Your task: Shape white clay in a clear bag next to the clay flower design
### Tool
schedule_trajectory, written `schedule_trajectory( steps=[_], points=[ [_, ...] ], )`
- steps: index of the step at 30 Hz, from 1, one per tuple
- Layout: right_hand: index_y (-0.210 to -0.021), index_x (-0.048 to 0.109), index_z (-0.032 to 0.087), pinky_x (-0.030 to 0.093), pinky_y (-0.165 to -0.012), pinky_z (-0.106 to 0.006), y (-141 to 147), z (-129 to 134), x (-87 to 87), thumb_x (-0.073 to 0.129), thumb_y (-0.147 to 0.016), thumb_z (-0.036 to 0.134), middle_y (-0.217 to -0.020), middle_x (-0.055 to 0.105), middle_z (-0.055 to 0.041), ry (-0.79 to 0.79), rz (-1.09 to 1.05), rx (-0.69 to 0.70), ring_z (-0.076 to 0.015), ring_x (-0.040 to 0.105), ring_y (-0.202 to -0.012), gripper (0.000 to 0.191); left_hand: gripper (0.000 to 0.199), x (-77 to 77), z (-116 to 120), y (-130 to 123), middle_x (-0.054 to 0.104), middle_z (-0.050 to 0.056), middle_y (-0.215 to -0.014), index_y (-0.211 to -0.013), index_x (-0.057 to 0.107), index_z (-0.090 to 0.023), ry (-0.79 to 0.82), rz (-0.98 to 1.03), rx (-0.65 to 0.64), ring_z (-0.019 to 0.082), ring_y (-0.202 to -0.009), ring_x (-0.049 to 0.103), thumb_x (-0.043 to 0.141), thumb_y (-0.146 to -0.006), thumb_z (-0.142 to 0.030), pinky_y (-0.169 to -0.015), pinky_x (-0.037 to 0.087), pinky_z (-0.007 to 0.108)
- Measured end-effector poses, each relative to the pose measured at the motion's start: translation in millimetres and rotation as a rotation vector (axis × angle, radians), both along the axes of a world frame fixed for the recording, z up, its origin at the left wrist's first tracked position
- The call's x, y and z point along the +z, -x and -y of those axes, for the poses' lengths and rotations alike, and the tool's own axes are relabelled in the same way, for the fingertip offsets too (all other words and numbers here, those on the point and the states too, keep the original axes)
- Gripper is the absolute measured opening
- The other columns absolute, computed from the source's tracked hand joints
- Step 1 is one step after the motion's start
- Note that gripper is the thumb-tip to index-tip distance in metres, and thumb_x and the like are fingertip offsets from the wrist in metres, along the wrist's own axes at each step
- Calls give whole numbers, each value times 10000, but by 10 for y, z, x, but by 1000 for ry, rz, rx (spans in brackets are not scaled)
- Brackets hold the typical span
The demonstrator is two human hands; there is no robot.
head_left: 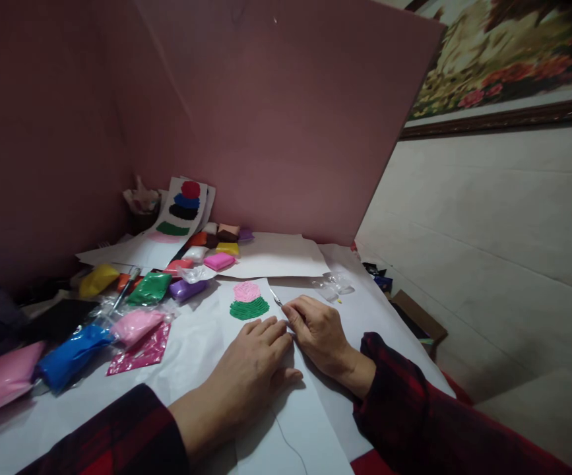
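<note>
My right hand (pixel 318 330) is closed around a slim silver metal tool (pixel 276 297), whose thin tip points up and left over the edge of a white paper sheet (pixel 310 422). The kind of tool is hard to make out. On that sheet sit a pink textured clay patch (pixel 247 291) and, just below it, a wider green textured clay patch (pixel 249 308). My left hand (pixel 251 359) lies flat on the sheet below the green patch, its fingers stretched toward the right hand. A thin curved line (pixel 286 439) runs down the sheet near my left wrist.
Bags of coloured clay, among them blue (pixel 72 356), green (pixel 150 289) and pink (pixel 137 326), spread across the left. Behind leans a sheet with coloured bands (pixel 184 210). Clear plastic wrappers (pixel 334 285) lie right of the work. A pink panel (pixel 266 119) stands behind.
</note>
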State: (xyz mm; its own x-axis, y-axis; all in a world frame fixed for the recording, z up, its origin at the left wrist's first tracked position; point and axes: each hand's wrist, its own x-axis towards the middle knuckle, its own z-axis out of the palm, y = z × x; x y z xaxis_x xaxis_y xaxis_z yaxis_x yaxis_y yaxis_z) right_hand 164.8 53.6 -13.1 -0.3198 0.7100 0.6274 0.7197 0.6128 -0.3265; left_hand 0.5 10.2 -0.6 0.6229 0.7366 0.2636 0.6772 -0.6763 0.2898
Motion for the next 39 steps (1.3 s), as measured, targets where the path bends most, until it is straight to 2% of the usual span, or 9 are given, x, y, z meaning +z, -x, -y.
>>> schedule_trajectory(
  steps=[10, 14, 18, 21, 25, 28, 32, 36, 39],
  points=[
    [-725, 613, 175, 401, -637, -272, 1, -3, 10, 486, -973, 249, -717, 639, -30, -4, -27, 27, -154, 570, -652, 289, 202, -56, -12, 6, 656, 109, -1178, -1048, 632, -141, -65, 4, 3, 299, -1175, 552, 655, -872, -237, -1040, 414, 507],
    [-716, 610, 174, 398, -626, -269, -5, -6, 4, 494, -971, 247, -705, 631, -28, -11, -25, 35, -149, 559, -636, 290, 42, -54, -12, 12, 678, 69, -1008, -891, 630, -161, -94, 35, 11, 257, -998, 613, 597, -896, -187, -948, 479, 479],
    [-752, 630, 171, 412, -651, -270, -3, -8, 12, 499, -971, 248, -738, 644, -36, -50, -59, 49, -156, 574, -671, 266, 138, -37, -33, 28, 683, 100, -988, -886, 623, -152, -257, 98, 40, 281, -1034, 603, 497, -938, -169, -936, 472, 499],
    [-807, 648, 169, 430, -692, -278, 1, -6, 26, 503, -971, 250, -787, 660, -47, -59, -91, 62, -169, 596, -728, 233, 123, -29, -49, 37, 682, 104, -967, -895, 611, -153, -357, 118, 66, 295, -1034, 594, 498, -935, -177, -897, 481, 490],
    [-822, 644, 174, 438, -713, -293, 4, 0, 38, 500, -975, 256, -796, 672, -48, -57, -98, 76, -178, 602, -751, 226, 108, 5, -45, 44, 647, 92, -836, -779, 566, -162, -408, 116, 133, 271, -851, 584, 532, -879, -141, -761, 496, 437],
    [-810, 635, 178, 440, -711, -297, 2, 2, 38, 492, -977, 256, -795, 672, -50, -50, -92, 79, -179, 599, -750, 233, 210, 23, -45, 57, 572, 49, -669, -654, 495, -187, -477, 168, 150, 205, -646, 507, 469, -811, -49, -616, 446, 345],
    [-794, 634, 184, 436, -711, -292, -8, 4, 32, 487, -978, 244, -764, 654, -40, -52, -83, 101, -173, 590, -737, 243, 280, -6, -58, 78, 407, -19, -489, -529, 357, -215, -549, 265, 123, 144, -494, 386, 382, -650, 36, -502, 307, 259],
    [-791, 635, 179, 432, -717, -289, -13, 9, 33, 486, -981, 242, -757, 645, -38, -50, -82, 120, -169, 589, -739, 249, 262, -30, -77, 99, 250, -59, -441, -499, 304, -212, -542, 288, 185, 112, -420, 223, 388, -619, 6, -445, 166, 249],
    [-790, 635, 174, 429, -707, -288, -12, 11, 38, 489, -980, 248, -758, 642, -40, -57, -75, 124, -169, 585, -736, 251, 245, -16, -127, 135, 187, -68, -452, -490, 288, -204, -521, 322, 238, 102, -423, 167, 393, -621, -25, -446, 146, 241]
  ],
)
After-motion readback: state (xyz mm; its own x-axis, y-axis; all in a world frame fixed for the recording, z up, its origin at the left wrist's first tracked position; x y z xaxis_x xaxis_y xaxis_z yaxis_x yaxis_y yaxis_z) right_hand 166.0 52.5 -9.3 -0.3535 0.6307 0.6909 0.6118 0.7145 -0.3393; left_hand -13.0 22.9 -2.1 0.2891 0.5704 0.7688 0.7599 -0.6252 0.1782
